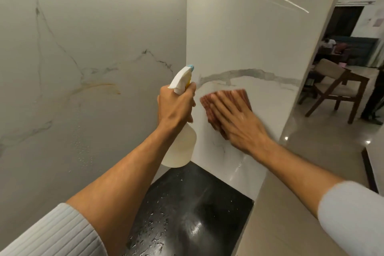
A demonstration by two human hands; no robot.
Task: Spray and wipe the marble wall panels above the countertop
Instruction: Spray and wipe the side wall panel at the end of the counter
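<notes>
My left hand [176,106] grips the neck of a translucent white spray bottle [180,149], whose white trigger head with a blue nozzle points toward the inside corner of the two marble wall panels. My right hand [239,122] lies flat with its fingers spread on a reddish-brown striped cloth [239,94], pressing it against the right marble panel [245,37] just below a grey vein. The left marble panel [93,48] carries grey veins, an orange-brown streak and a patch of fine droplets low down. Below both hands is the black countertop [187,214], wet with scattered drops.
The right panel ends at an outer corner [299,93], beyond which a glossy tiled floor opens out. A wooden chair [336,89] stands there beside a table. People sit farther back in the room. Beige cabinet side runs down at lower right.
</notes>
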